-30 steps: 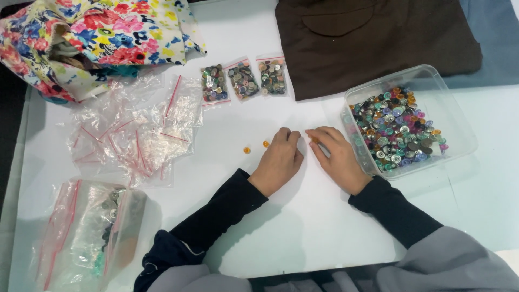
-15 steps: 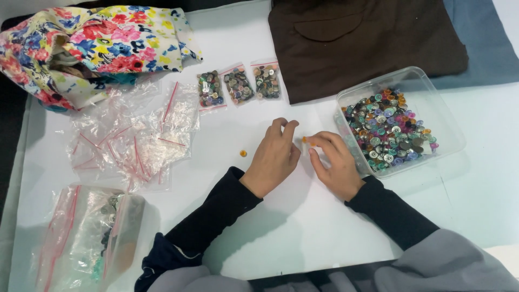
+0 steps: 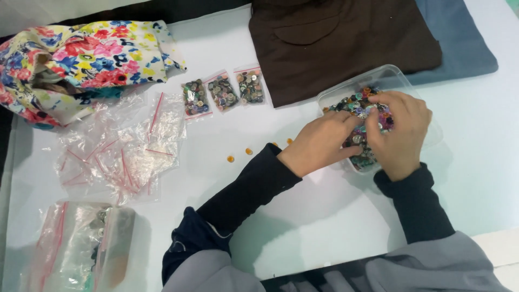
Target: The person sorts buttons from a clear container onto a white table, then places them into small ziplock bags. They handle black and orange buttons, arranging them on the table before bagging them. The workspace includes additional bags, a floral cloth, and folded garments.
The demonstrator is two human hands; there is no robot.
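White tabletop point(image 3: 303, 227) — both hands, left hand point(image 3: 319, 143) and right hand point(image 3: 397, 132), grips curled, dig into button tub point(image 3: 403, 75).

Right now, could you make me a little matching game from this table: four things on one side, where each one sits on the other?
Things:
1. clear plastic tub of buttons
2. three small filled bags
3. flowered cloth
4. loose orange buttons

Places:
A. far left corner of the table
B. on the bare white table, by the left forearm
C. under both hands, at the right
D. in a row beside the brown cloth's left edge

Pairs: 1-C, 2-D, 3-A, 4-B
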